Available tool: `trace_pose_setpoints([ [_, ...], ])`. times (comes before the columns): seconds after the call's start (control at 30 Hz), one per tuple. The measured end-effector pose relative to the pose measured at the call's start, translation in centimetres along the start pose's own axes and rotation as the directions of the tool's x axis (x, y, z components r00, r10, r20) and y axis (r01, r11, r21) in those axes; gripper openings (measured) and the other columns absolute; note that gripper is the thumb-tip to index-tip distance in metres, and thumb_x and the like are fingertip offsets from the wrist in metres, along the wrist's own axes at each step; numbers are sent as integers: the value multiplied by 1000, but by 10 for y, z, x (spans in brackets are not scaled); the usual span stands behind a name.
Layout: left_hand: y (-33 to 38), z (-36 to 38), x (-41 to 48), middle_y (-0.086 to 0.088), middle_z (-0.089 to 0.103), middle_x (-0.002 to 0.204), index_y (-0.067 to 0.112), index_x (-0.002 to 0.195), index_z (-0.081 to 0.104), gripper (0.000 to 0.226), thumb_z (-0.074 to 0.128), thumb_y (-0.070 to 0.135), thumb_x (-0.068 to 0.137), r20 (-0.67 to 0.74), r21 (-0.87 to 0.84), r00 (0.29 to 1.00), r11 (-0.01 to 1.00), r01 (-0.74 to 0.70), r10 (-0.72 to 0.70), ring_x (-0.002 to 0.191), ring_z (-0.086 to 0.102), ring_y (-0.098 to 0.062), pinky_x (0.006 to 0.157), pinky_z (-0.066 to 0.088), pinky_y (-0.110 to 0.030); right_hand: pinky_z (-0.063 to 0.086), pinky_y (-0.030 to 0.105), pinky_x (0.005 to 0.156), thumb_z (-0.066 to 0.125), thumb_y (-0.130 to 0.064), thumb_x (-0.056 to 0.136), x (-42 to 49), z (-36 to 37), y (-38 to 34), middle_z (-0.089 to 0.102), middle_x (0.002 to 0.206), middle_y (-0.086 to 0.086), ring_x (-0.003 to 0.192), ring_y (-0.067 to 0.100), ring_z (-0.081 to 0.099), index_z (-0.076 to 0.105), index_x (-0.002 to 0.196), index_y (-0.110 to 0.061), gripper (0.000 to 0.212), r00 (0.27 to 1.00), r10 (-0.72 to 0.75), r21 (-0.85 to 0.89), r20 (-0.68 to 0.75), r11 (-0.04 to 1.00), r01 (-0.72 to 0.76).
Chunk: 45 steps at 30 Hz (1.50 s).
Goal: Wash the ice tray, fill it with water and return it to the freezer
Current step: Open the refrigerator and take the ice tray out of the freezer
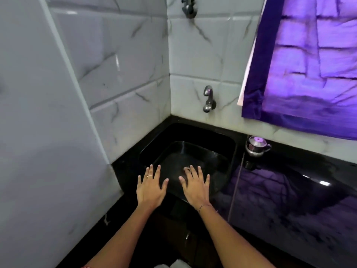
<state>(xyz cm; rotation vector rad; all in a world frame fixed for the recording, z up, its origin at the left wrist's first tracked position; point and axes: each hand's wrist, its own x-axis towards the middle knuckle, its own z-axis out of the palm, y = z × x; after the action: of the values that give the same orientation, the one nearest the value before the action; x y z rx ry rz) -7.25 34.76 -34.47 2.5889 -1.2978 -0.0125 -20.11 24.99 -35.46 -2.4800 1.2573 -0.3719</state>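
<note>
No ice tray is in view. My left hand (150,187) and my right hand (195,185) are stretched out flat, palms down, fingers spread, over the near edge of a black sink (229,144). Neither hand holds anything. A ring sits on a finger of my left hand and a thin bracelet on my right wrist. A steel tap (209,99) juts from the tiled wall above the sink, and no water runs from it.
A small steel pot with a lid (257,146) stands on the glossy black counter (289,200) right of the sink. A purple curtain (309,64) hangs at upper right. A white panel (38,113) rises on the left. A second tap (189,6) is higher on the wall.
</note>
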Motion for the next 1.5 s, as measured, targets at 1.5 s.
trace_pose_setpoints([
  [1.5,-184,37,-495,-4,27,156,19,150,20,65,22,55,97,469,-127,16,-50,991,-883,142,28,-24,112,26,-38,35,43,107,34,-45,100,-295,207,-211,51,140,1,130,24,45,55,131,-22,44,125,-519,365,846,733,574],
])
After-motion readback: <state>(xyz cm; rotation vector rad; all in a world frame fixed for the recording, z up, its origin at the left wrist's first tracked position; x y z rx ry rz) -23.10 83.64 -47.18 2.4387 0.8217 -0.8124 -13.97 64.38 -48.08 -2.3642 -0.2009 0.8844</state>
